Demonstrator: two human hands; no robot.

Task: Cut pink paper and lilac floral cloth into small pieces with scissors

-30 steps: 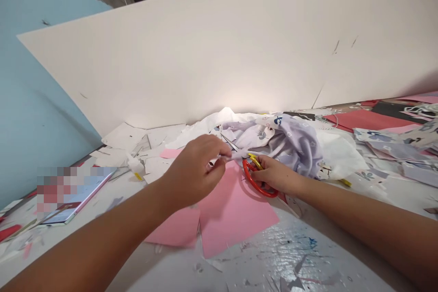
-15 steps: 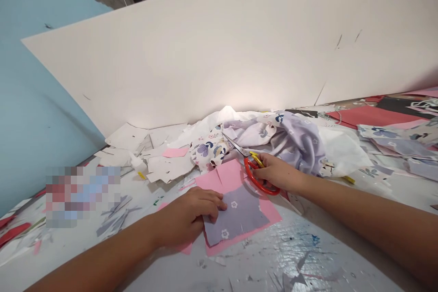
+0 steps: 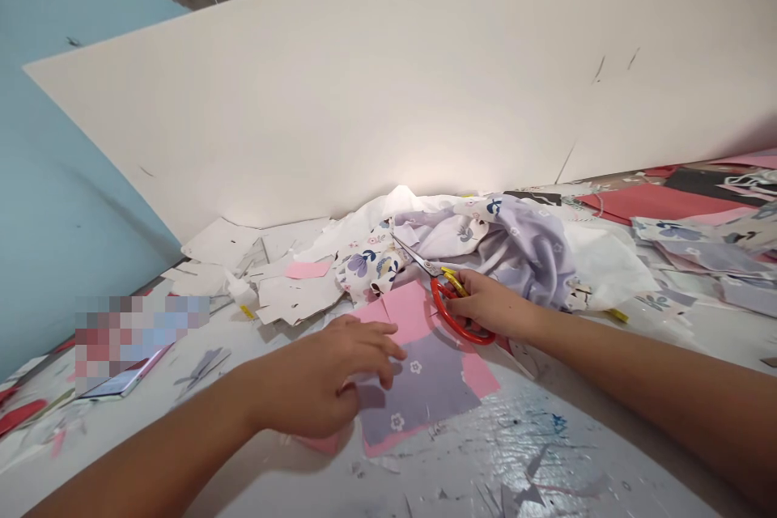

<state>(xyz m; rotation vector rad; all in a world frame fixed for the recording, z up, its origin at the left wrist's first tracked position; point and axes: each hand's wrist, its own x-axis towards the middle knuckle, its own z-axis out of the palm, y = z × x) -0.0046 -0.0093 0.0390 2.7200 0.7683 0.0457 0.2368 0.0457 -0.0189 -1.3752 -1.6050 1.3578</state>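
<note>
A purple-grey piece of fabric (image 3: 425, 376) with small white flowers lies over pink paper (image 3: 408, 312) on the table. My left hand (image 3: 328, 376) hovers at the fabric's left side, fingers apart, with a shadow beneath them. In my right hand (image 3: 489, 306) is a pair of scissors (image 3: 462, 322) with red handles and some yellow on the grip. The scissors' metal blades look closed and point away to the upper left, toward a crumpled heap of flowered cloth (image 3: 528, 247).
Behind the cloth stands a white board (image 3: 376, 105). Cut card pieces (image 3: 297, 295) and a small white glue bottle (image 3: 239, 291) lie to the left. Red paper (image 3: 649, 201) and stacked fabric pieces (image 3: 707, 255) are at the right. Small scraps litter the table.
My left hand has lifted off the fabric and its fingers have spread. The fabric has shifted slightly on the pink paper. My right hand still holds the scissors in nearly the same place.
</note>
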